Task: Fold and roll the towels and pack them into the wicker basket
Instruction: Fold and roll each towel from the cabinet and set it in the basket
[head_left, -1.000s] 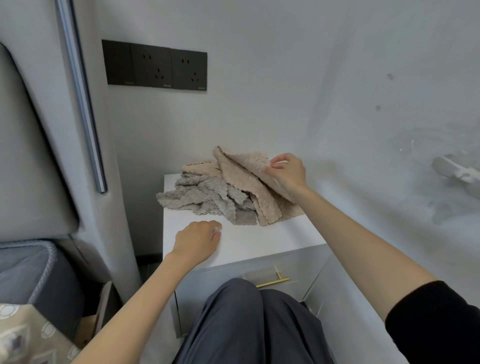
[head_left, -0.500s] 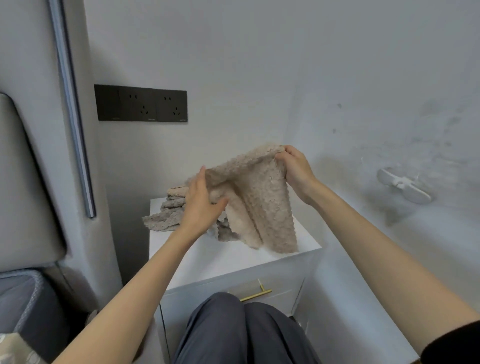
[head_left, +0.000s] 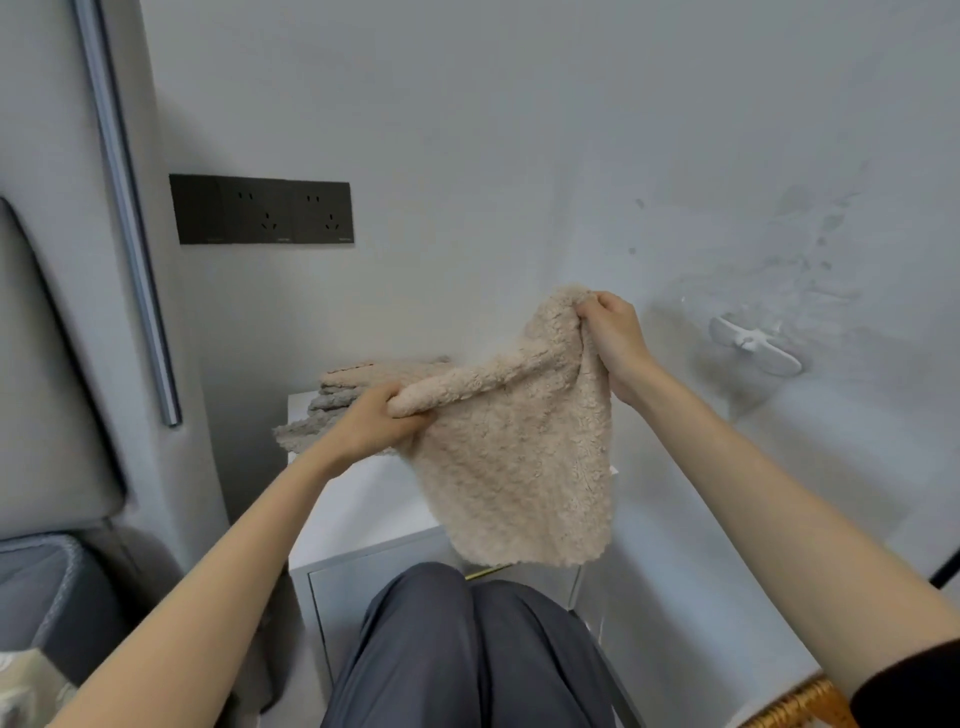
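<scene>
The left hand (head_left: 371, 423) is seen clenched around one upper corner of a beige towel (head_left: 519, 467), with the fleecy edge bunched inside the fist. The towel is held in the air and stretched up and to the right. There its other upper corner is pinched in the curled fingers of the right hand (head_left: 615, 338), which is raised higher than the left. The rest of the cloth is left hanging loose, its lower edge shown just above the dark trousers (head_left: 467, 654) at the knees. Behind it a white cabinet (head_left: 358, 519) is set against the wall, and a glimpse of a gold drawer handle (head_left: 480, 573) is caught below the towel's hem. A pile of towels (head_left: 353, 376), grey and beige, is stacked at the back of the cabinet top, with one grey edge draped past the left side. At the far left a grey padded headboard (head_left: 47, 364) is seen above a grey mattress corner (head_left: 41, 587). Beside them a vertical metal strip (head_left: 127, 218) is fixed to the wall. A black socket panel (head_left: 262, 210) is mounted on the pale wall above the cabinet. On the stained right-hand wall a white fixture (head_left: 756, 345) is attached. Only a woven golden edge of the wicker basket (head_left: 795, 704) is shown, at the bottom right.
</scene>
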